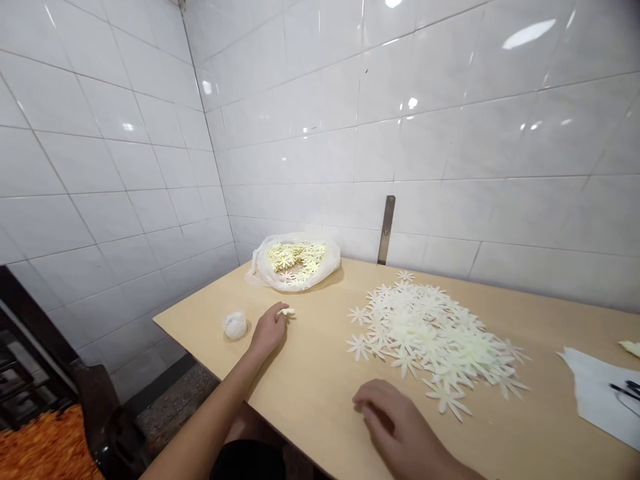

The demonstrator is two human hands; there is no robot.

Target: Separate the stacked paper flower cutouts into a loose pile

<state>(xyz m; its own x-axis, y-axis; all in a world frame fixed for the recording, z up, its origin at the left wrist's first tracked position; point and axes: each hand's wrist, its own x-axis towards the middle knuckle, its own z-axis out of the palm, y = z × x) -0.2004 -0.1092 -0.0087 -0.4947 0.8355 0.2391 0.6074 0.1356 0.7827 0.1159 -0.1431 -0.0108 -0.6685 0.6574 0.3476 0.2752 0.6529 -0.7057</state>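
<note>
The left hand [270, 328] pinched a small, pale paper flower [287, 311] between its fingertips, just above the bench [313, 353]. That flower was in front of an open plastic bag [256, 272], which held more yellowish flowers [287, 256]. A white crumpled ball [235, 325] sat on the bench, to the left of the left hand. The right hand [393, 423] was half open, its fingers loosely curled, near a wide, loose pile of flowers [435, 333]. A white sheet [597, 390] lay at the far right.
</note>
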